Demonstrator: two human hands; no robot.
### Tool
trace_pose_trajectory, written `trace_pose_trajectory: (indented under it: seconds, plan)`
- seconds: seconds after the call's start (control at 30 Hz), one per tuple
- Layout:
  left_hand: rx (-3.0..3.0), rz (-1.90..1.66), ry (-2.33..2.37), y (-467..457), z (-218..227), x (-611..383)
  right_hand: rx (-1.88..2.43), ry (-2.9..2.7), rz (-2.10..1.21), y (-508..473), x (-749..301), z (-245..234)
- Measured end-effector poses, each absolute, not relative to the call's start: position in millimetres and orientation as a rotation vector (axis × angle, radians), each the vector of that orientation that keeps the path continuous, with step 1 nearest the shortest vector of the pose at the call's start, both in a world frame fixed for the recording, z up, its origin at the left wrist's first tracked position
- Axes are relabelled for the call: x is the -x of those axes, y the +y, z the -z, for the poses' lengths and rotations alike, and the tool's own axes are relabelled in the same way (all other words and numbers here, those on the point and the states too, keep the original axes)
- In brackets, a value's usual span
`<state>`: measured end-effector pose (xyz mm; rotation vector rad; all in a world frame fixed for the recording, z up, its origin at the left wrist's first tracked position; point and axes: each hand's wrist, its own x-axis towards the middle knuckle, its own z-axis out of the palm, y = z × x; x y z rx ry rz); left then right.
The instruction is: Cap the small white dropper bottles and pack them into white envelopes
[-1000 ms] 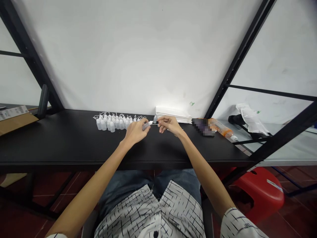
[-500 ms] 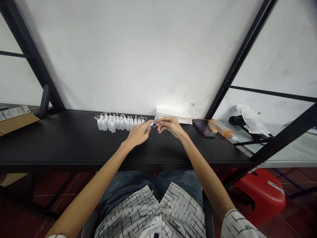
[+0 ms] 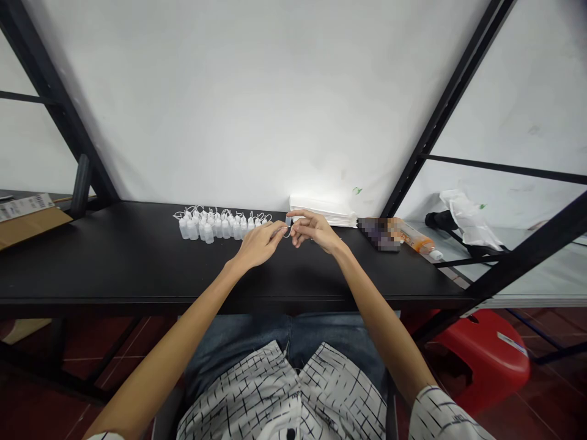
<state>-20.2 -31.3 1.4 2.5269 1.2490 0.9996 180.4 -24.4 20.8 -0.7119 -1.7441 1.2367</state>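
Observation:
Above the black table, my left hand [image 3: 262,244] is closed round a small translucent squeeze bottle, mostly hidden by its fingers. Opposite it, my right hand [image 3: 317,232] pinches at the bottle's thin white cap strap [image 3: 288,234], which curves between the two hands; its index finger stretches toward the left. The cap itself is too small to make out clearly. Just left of my left hand stand several similar squeeze bottles [image 3: 209,233] in a close group, upright, with white caps and looped straps.
Behind my right hand lies a stack of white sheets or packets [image 3: 323,212] against the wall. Farther right are a blurred-out dark item [image 3: 380,235] and an orange-labelled bottle [image 3: 419,240] on its side. A cardboard box [image 3: 34,223] sits at far left, a red stool [image 3: 486,351] at lower right.
The hands have stayed nearly in place. The right index finger has straightened and lifted a little, and less of the held bottle shows now. The view has shifted slightly.

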Motion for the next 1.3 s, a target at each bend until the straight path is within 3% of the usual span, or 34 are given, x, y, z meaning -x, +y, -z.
trace_pose_trajectory:
  seconds: [1.3]
  plan:
    - [-2.723,-0.737,1.308,-28.6,11.5,20.0,0.817,-1.856,-1.29,-15.1,-178.5,-7.1]
